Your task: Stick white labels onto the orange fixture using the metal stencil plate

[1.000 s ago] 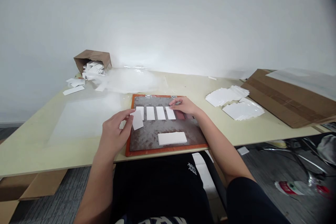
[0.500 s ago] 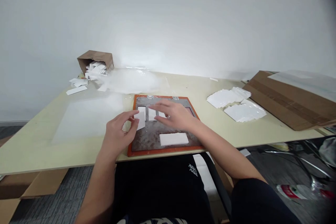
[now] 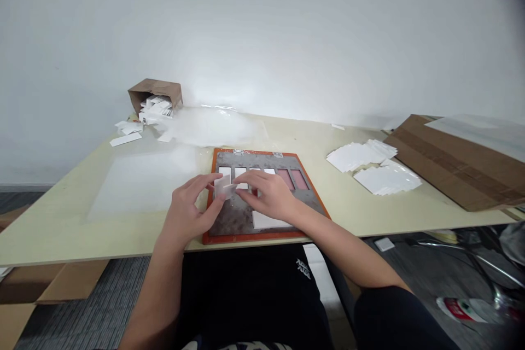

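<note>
My left hand (image 3: 196, 203) pinches a small translucent white card (image 3: 222, 186) between thumb and fingers. My right hand (image 3: 268, 191) has its thumb and fingertips closed at the card's right edge, where a thin white strip shows. Both hands are over a grey metal plate (image 3: 229, 224) with an orange rim and a row of rectangular slots. Several slots hold white cards (image 3: 225, 173); the two rightmost show pink (image 3: 298, 179). A white rectangular stack (image 3: 266, 222) lies on the plate's near part, partly behind my right forearm.
A tipped cardboard box (image 3: 155, 88) spills white cards at the back left, beside clear plastic sheeting (image 3: 213, 127). Fanned white cards (image 3: 388, 178) lie on the right, near a large brown carton (image 3: 447, 161). A white wall stands behind the table (image 3: 53, 229).
My right hand has come down and left to meet the card in my left hand, its fingers closing at the edge. The pink slots are now uncovered.
</note>
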{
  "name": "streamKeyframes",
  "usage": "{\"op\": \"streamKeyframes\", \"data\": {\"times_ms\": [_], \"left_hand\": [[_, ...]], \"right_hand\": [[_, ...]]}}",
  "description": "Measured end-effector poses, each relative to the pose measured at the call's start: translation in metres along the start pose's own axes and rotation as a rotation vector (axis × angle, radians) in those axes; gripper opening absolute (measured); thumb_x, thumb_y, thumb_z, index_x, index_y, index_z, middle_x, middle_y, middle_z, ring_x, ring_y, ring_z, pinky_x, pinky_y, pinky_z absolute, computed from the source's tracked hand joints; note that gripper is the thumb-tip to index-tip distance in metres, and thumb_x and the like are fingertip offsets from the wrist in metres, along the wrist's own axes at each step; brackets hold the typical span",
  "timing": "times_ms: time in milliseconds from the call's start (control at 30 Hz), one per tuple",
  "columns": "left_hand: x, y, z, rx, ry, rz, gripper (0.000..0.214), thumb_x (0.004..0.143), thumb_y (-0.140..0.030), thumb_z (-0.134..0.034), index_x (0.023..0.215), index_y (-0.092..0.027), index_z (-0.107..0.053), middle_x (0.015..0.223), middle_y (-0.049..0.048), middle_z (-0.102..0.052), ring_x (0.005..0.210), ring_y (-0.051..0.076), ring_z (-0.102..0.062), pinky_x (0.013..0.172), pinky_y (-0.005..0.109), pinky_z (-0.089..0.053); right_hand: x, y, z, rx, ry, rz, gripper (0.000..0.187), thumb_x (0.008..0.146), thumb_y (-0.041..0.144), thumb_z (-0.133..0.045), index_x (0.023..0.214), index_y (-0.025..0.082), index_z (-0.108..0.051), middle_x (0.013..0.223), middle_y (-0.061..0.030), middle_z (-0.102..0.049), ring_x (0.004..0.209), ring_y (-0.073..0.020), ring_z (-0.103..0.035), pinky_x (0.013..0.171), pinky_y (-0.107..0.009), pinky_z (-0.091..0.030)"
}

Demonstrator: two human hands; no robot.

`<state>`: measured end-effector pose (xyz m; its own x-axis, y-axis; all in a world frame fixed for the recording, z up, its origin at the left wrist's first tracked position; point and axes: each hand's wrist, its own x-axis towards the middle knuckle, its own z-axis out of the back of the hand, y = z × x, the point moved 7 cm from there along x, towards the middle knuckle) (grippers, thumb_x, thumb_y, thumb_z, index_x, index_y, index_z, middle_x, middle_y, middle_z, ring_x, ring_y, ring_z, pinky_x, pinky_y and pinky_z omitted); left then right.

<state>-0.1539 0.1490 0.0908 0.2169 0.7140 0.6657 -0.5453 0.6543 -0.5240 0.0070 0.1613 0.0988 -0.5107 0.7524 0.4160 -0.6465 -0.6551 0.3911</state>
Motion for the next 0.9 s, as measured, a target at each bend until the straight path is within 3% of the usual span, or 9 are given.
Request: {"op": "streamKeyframes", "data": {"times_ms": [100, 233, 333, 467, 600, 900], "left_hand": [[0.000, 0.001, 0.000, 0.000, 0.000, 0.015, 0.029, 0.087, -0.031, -0.058, 0.113, -0.020, -0.064, 0.101, 0.0045, -0.073, 0.078, 0.016, -0.067, 0.079, 0.031, -0.054], [0.000, 0.006, 0.002, 0.037, -0.065, 0.065, 0.023, 0.089, -0.030, -0.057, 0.107, -0.021, -0.067, 0.094, 0.0021, -0.074, 0.074, 0.014, -0.067, 0.077, 0.028, -0.053], [0.000, 0.007, 0.000, 0.060, -0.073, 0.055, 0.021, 0.091, -0.027, -0.055, 0.106, -0.023, -0.069, 0.095, 0.0006, -0.074, 0.075, 0.013, -0.067, 0.077, 0.026, -0.052], [0.000, 0.007, 0.001, 0.081, -0.087, 0.041, 0.021, 0.091, -0.026, -0.054, 0.105, -0.023, -0.070, 0.096, 0.0001, -0.075, 0.077, 0.013, -0.068, 0.078, 0.026, -0.052], [0.001, 0.008, 0.003, 0.099, -0.108, 0.035, 0.022, 0.091, -0.027, -0.055, 0.106, -0.024, -0.070, 0.095, -0.0006, -0.075, 0.078, 0.013, -0.068, 0.078, 0.027, -0.053], [0.001, 0.008, 0.001, 0.102, -0.120, 0.016, 0.020, 0.090, -0.026, -0.057, 0.105, -0.024, -0.071, 0.093, -0.0012, -0.075, 0.076, 0.013, -0.068, 0.076, 0.026, -0.053]], "right_hand": [[0.001, -0.018, 0.008, 0.302, 0.006, -0.148, 0.020, 0.089, 0.040, -0.058, 0.090, 0.023, -0.069, 0.087, -0.0022, -0.070, 0.058, -0.0102, -0.055, 0.057, -0.026, -0.042], [0.001, -0.072, 0.038, 0.578, -0.057, -0.365, 0.029, 0.078, 0.047, -0.068, 0.087, 0.020, -0.066, 0.087, -0.0032, -0.067, 0.051, -0.0074, -0.047, 0.047, -0.024, -0.034], [-0.007, -0.130, 0.068, 0.637, -0.233, -0.500, 0.034, 0.069, 0.046, -0.073, 0.088, 0.018, -0.066, 0.074, -0.0006, -0.062, 0.048, -0.0064, -0.037, 0.045, -0.024, -0.025], [-0.029, -0.190, 0.063, 0.644, -0.178, -0.735, 0.037, 0.062, 0.043, -0.075, 0.087, 0.017, -0.066, 0.052, 0.0071, -0.044, 0.045, -0.0063, -0.027, 0.045, -0.025, -0.016], [-0.044, -0.206, 0.051, 0.639, -0.140, -0.791, 0.032, 0.059, 0.040, -0.076, 0.079, 0.017, -0.066, 0.051, 0.0073, -0.043, 0.045, -0.0058, -0.027, 0.046, -0.024, -0.016], [-0.047, -0.204, 0.047, 0.646, -0.081, -0.803, 0.031, 0.056, 0.038, -0.078, 0.075, 0.016, -0.068, 0.064, 0.0021, -0.059, 0.051, -0.0054, -0.032, 0.049, -0.024, -0.020]]}}
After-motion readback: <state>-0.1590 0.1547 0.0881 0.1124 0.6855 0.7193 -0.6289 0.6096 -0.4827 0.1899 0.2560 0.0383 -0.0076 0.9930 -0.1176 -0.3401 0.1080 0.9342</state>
